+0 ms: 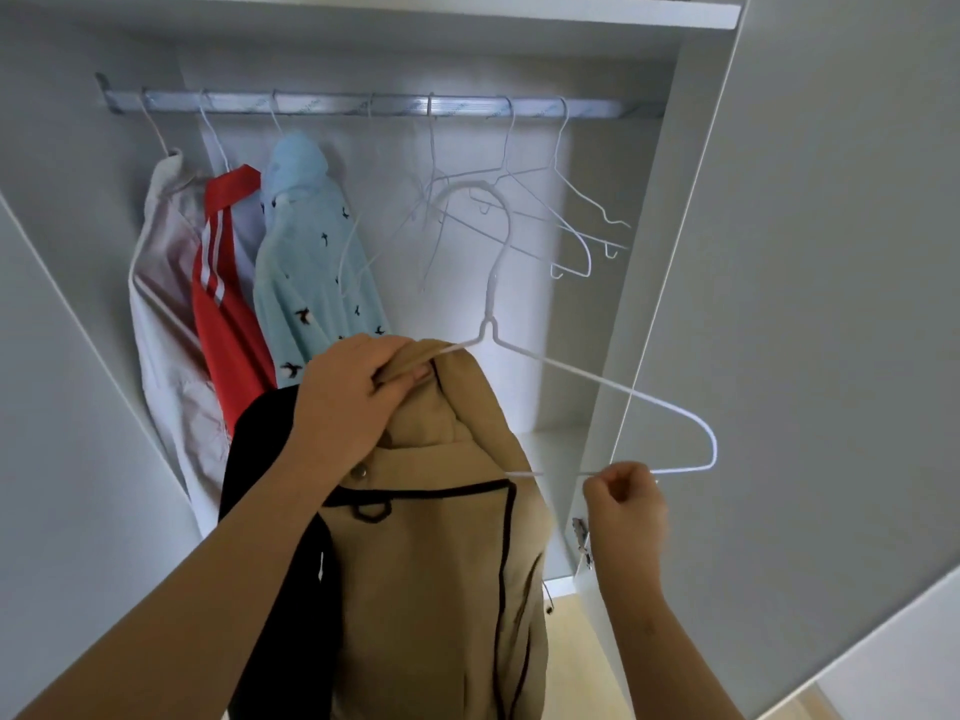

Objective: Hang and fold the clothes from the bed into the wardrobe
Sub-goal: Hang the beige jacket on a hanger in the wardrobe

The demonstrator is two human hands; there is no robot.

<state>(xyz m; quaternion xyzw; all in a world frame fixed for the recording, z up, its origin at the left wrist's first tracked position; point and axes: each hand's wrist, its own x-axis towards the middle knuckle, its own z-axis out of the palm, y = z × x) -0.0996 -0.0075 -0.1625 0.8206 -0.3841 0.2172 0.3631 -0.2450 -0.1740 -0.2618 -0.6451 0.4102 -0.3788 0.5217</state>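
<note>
Head view: left hand [353,397] grips the jacket [441,563] collar mid-frame, right hand [623,501] pinches the hanger [491,304] bar; only 1 shoulder seems threaded, so the jacket could slide off.

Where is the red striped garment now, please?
Head view, left: the red striped garment hangs from the rail between the pale garment and the blue shirt.

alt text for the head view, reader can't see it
A person's left hand grips a tan jacket by the collar while the right hand pinches the bottom bar of a white wire hanger partly inside it, at an open wardrobe. Three garments and empty hangers hang on the rail.
</note>
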